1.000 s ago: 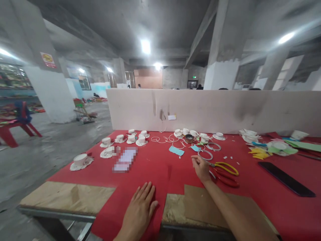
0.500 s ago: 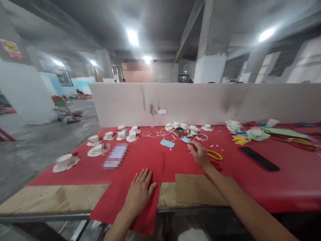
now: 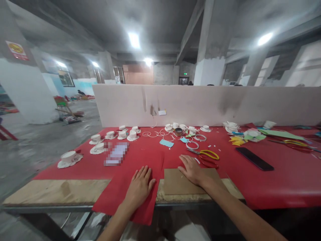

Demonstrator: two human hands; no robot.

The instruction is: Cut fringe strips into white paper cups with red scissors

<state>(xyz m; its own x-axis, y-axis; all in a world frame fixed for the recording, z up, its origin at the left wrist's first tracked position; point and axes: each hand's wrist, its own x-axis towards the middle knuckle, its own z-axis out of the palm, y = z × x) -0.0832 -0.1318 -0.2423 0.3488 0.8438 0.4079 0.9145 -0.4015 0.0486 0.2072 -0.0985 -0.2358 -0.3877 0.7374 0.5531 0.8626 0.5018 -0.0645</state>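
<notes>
Left hand flat on red sheet, fingers slightly spread, holding nothing. Right hand on brown board, fingers loosely together, grip unclear. Scissors just beyond right hand. White cups farther back on bench.

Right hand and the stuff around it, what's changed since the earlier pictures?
The right hand has come back from the silver rings to the brown board, which has slid left. The left hand stays flat on the red sheet.
</notes>
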